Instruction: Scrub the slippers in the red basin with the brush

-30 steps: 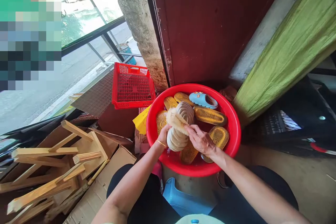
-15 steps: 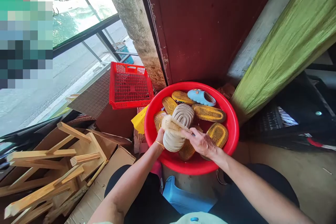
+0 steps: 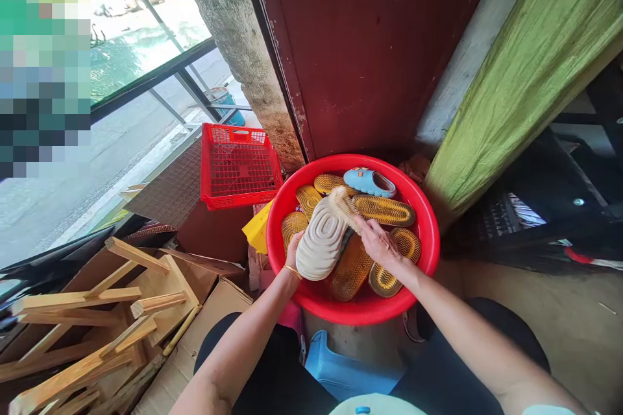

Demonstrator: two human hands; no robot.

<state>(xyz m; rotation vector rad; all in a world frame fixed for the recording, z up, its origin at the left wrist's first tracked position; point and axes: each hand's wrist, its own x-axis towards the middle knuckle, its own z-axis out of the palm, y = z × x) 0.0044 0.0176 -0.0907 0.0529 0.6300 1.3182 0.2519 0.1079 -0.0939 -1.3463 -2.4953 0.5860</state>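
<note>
My left hand [image 3: 293, 253] grips a cream slipper [image 3: 320, 243] by its left edge, its ridged sole facing up. In my right hand [image 3: 380, 244] is a scrubbing brush [image 3: 346, 207] with pale bristles, lying across the far end of that sole. Both are over a red basin [image 3: 357, 314]. Inside it lie several slippers with yellow-brown soles up, among them a long one [image 3: 384, 209] and one near the right rim [image 3: 407, 245]. A light blue clog [image 3: 370, 181] rests at the far side. The fingers under the cream slipper are partly hidden.
A red plastic crate [image 3: 241, 172] stands left of the basin, with a yellow piece [image 3: 257, 228] beside it. Upturned wooden stools [image 3: 92, 311] and cardboard [image 3: 214, 318] fill the lower left. A blue stool [image 3: 348, 366] is between my legs. Behind are a dark red door [image 3: 379, 45] and a green cloth [image 3: 516, 78].
The brush has moved from the middle of the cream slipper's sole to its far end, up and to the right. More of the sole shows now. The view has shifted slightly.
</note>
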